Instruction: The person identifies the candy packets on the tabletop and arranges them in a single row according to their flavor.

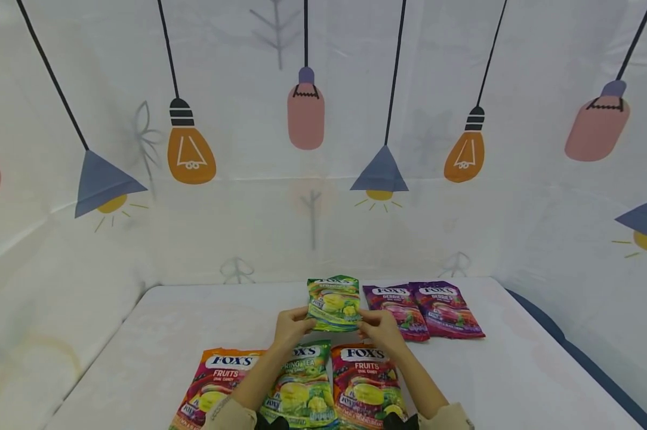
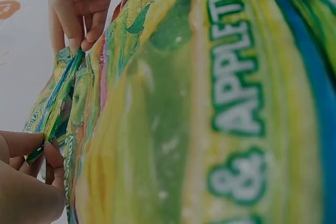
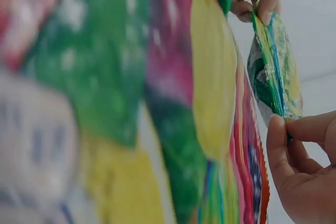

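Observation:
Both hands pinch a green Fox's spring tea candy bag (image 1: 334, 303) by its lower side edges, the left hand (image 1: 293, 327) on one side and the right hand (image 1: 381, 328) on the other. Thumb and fingertips of each hand close on the bag's edge in both wrist views. The held bag is tilted up toward the head camera, at the far middle of the white table. Below the wrists lies another green spring tea bag (image 1: 304, 388), between two red Fox's fruits bags, the left one (image 1: 216, 382) partly covered by the left forearm and the right one (image 1: 367, 388).
Just right of the held bag, two purple Fox's berries bags lie side by side, the inner one (image 1: 401, 307) and the outer one (image 1: 447, 309), at the back of the white table (image 1: 522, 370). Behind the table hangs a white curtain (image 1: 248, 233) printed with lamps.

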Tool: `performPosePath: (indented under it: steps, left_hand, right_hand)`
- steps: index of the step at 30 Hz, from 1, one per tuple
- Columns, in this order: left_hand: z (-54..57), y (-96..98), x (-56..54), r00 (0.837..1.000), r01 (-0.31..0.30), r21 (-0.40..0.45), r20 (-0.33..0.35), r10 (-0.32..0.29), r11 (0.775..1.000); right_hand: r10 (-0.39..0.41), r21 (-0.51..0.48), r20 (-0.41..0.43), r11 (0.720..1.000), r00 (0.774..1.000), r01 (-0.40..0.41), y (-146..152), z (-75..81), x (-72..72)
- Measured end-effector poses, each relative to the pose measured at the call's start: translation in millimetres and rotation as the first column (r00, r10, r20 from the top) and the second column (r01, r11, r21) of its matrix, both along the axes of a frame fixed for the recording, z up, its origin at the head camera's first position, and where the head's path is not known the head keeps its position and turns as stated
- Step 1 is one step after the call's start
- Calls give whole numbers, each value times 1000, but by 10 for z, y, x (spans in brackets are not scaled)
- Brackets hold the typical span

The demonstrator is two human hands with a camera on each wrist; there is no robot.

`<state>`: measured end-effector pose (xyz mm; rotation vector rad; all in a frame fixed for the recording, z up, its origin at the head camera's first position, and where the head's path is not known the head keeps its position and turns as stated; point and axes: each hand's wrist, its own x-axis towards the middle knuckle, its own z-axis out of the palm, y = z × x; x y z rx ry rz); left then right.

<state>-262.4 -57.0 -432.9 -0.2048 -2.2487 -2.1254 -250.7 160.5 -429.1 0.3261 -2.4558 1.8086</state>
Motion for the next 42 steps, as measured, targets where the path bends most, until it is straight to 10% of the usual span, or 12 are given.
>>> performPosePath:
  steps: [42]
  left_hand:
    - [-152,346,-205,995,-93,-227,22,100,969]
  right_hand:
    - [-238,177,70,959,969,222,96,-129,-135]
